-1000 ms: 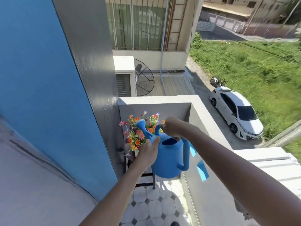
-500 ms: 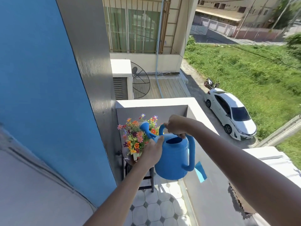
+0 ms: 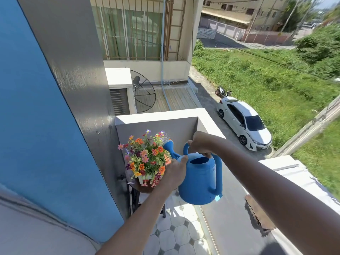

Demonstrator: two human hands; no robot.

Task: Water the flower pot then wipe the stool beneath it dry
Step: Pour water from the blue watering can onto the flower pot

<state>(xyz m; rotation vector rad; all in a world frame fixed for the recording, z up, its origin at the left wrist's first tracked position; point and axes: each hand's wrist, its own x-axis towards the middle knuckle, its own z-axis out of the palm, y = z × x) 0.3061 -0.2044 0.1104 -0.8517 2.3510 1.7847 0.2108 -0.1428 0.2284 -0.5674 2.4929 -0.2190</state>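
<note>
A blue watering can hangs over the balcony corner, its spout head up beside the blooms. My right hand grips the can's top handle. My left hand presses against the can's left side near the spout base. The flower pot, full of orange, pink and purple flowers, stands on a dark round stool in the corner. Only the stool's rim and black legs show under the flowers. No water stream is visible.
The grey balcony parapet closes the corner behind and to the right of the pot. A blue and grey wall runs along the left. White tiled floor lies below. A white car is parked on the street far below.
The can has levelled out and its spout has lifted away from the flowers toward the right. Both hands stay on the can. The view has tilted slightly.
</note>
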